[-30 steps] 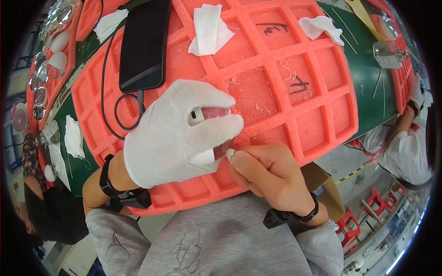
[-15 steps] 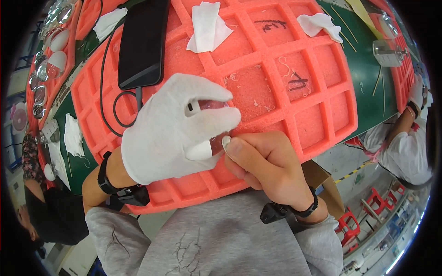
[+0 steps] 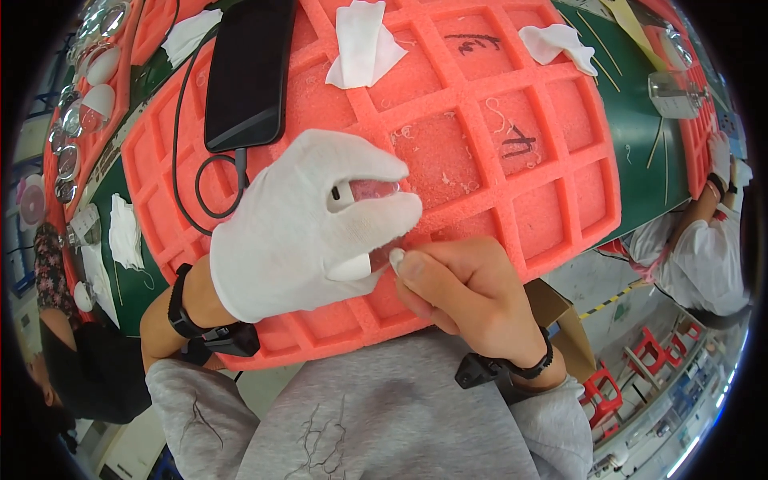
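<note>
My left hand (image 3: 292, 228), in a white glove, is closed around a rounded white and clear plastic piece (image 3: 350, 268). A small dark slot shows on its white part, and a see-through part shows between my gloved fingers; the rest is hidden. Close beside its clear side, my bare right hand (image 3: 472, 292) pinches a small white bit (image 3: 396, 258) between thumb and forefinger. Its kind is too small to make out. Both hands are over the near part of a pink foam tray (image 3: 472, 156) divided into square pockets.
A black phone (image 3: 248, 76) with a cable lies on the foam, near white cloth pieces (image 3: 362, 48). Thin sticks (image 3: 596, 44) and a clear jar (image 3: 674, 94) are on the green table (image 3: 640, 172). Clear and white round parts (image 3: 98, 102) fill a left tray. Other people work at both sides.
Both hands have shifted slightly to the right, and my right hand sits a little lower. Each keeps its hold.
</note>
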`<state>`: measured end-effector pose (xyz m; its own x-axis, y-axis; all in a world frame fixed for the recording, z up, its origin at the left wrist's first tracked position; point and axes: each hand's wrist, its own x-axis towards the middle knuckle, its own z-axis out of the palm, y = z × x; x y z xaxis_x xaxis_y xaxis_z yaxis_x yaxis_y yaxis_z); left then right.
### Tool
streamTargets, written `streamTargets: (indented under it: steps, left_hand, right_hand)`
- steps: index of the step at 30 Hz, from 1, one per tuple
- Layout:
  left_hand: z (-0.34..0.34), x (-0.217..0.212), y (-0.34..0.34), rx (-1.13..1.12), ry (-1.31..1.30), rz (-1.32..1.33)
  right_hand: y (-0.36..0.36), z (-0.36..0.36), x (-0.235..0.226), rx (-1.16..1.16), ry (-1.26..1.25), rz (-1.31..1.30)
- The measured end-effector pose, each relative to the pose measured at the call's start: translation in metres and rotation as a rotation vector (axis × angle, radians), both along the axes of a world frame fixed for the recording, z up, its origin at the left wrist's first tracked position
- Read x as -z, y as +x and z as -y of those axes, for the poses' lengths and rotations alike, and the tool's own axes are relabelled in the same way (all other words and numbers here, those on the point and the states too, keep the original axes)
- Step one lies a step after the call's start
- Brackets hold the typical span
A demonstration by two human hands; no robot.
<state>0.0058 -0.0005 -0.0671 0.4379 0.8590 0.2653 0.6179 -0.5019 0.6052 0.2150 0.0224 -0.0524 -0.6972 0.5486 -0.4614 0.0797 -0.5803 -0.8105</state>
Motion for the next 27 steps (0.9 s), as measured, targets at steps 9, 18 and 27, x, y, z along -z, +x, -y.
streamTargets:
  steps: [9,18,27]
  left_hand:
    - [-0.003,-0.005,0.001,0.007,-0.06,0.003]
    - [-0.002,0.0,0.0,-0.02,0.018,0.006]
    - [-0.009,0.005,-0.006,0.051,-0.035,0.297]
  right_hand:
    - [0.006,0.005,-0.001,-0.053,0.073,0.078]
    - [0.003,-0.001,-0.002,-0.009,0.006,0.06]
    - [0.015,-0.036,-0.062,-0.132,0.931,-0.053]
